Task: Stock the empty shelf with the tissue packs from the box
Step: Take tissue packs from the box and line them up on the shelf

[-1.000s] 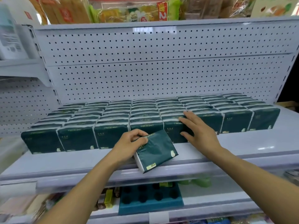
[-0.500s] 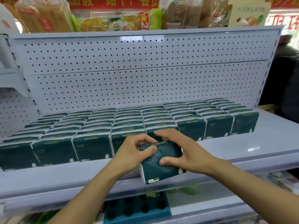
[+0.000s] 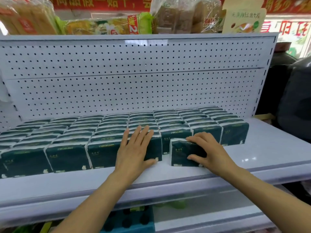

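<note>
Placement is the step in hand: your right hand [image 3: 209, 151] grips one tissue pack [image 3: 183, 153], fingers over its top edge and thumb against its front face, and the pack stands upright on the shelf [image 3: 269, 148], just in front of the front row and apart from it. Your left hand [image 3: 134, 147] lies flat with fingers straight, palm against the front pack of the neighbouring column, holding nothing.

For the next move, I judge you need to slide the held pack back until it sits flush against the pack behind it, its face in line with the taller front faces to its left, then let go. Keep the left palm pressing so that column does not tip forward.

Counting: two hands, one pack held. The stocked packs [image 3: 67, 157] run in about ten columns across; the leftmost is cut by the picture's edge, so that count is uncertain. Each column goes several packs deep, though the rear ones blur together too much to count. Bare shelf shows to the right of the last column. Behind stands one pegboard back panel [image 3: 134, 81], and bagged goods [image 3: 104, 26] sit on the shelf above. The box is not in view.
</note>
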